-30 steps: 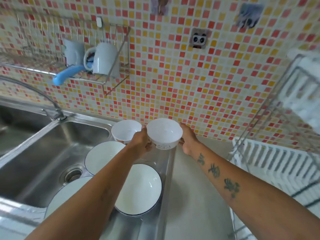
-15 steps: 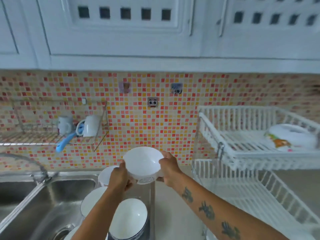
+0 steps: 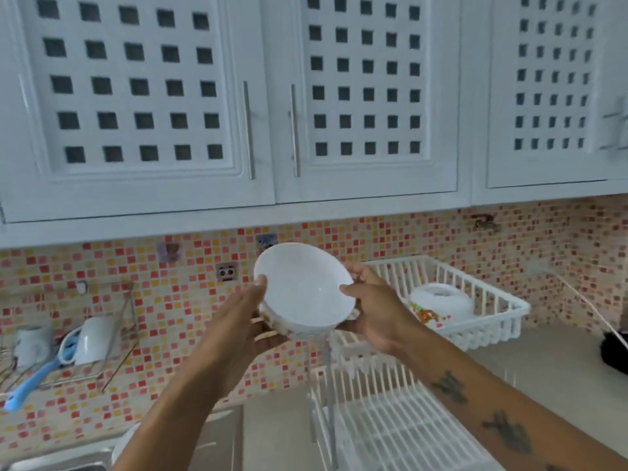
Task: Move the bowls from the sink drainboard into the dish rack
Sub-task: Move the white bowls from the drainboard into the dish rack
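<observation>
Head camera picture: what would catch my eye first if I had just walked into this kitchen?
First, the white bowl held up at the centre, tilted toward the camera, gripped by the left hand and right hand. To its right stands a white two-tier dish rack, with a patterned bowl upside down in its top tier. Behind runs a red, orange and yellow mosaic wall.

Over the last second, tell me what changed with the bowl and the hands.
Both hands, left and right, lifted the white bowl off the drainboard, up and right toward the dish rack. They grip it as before; the rack's patterned bowl stays put.
</observation>
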### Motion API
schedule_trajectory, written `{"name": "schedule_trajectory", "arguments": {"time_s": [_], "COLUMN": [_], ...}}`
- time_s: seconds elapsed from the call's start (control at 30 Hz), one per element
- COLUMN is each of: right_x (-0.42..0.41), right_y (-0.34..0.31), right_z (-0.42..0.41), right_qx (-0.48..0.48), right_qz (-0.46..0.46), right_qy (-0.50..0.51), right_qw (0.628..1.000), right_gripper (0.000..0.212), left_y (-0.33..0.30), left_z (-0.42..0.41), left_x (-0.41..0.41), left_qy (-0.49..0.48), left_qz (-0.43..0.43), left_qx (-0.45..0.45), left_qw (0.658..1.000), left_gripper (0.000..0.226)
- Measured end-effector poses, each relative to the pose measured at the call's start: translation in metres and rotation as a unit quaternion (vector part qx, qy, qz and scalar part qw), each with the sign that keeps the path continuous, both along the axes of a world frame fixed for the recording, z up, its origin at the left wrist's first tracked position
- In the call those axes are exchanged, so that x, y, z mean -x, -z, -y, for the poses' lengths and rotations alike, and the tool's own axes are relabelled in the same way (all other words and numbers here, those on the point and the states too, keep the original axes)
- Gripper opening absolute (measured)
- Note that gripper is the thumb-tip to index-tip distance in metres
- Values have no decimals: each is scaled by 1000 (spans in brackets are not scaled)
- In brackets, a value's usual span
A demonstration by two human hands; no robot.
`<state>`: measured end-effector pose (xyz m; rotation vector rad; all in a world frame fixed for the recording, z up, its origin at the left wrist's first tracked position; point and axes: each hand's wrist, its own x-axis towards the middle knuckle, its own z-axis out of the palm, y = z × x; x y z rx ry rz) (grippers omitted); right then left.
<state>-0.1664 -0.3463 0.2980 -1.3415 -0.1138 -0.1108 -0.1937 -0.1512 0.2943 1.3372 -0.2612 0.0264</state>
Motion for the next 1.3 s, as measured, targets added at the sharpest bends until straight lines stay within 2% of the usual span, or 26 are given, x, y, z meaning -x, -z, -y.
{"name": "schedule_trajectory", "arguments": {"time_s": [0.13,0.23,0.3,0.37,0.47,0.53,0.63,0.77,0.9,1.07,1.3], "right_x": [-6,-16,-23,-32,-51,-64,-80,-111,-139,-153,-161], "right_y": [-33,-56,-67,-74,-73,-63,-43,-9,22,37,44], "right_z": [78,141,170,205,249,267,277,283,295,301,300], "right_qx": [28,72,106,136,221,284,345,353,299,274,268], "right_qz": [35,59,64,57,56,79,112,102,39,13,-13], "right_qy": [33,74,98,116,102,82,62,65,51,36,11], "right_qw": [998,993,987,982,968,952,930,928,952,961,963], "right_gripper": [20,37,50,63,76,66,48,49,52,52,57], "left_y": [-33,-48,-52,-52,-47,-40,-27,-5,23,36,46], "left_z": [73,133,160,192,230,247,266,286,300,310,312], "left_x": [-19,-39,-53,-69,-93,-109,-130,-153,-165,-165,-171], "left_qy": [22,-9,-18,-40,-57,-66,-90,-78,-76,-69,-59], "left_qz": [107,183,241,302,399,427,443,391,334,259,227], "left_qx": [-84,-149,-195,-281,-445,-519,-564,-599,-615,-581,-556], "left_qw": [990,972,951,910,799,738,691,694,710,768,798], "left_gripper": [52,64,64,68,88,89,86,91,94,92,93]}}
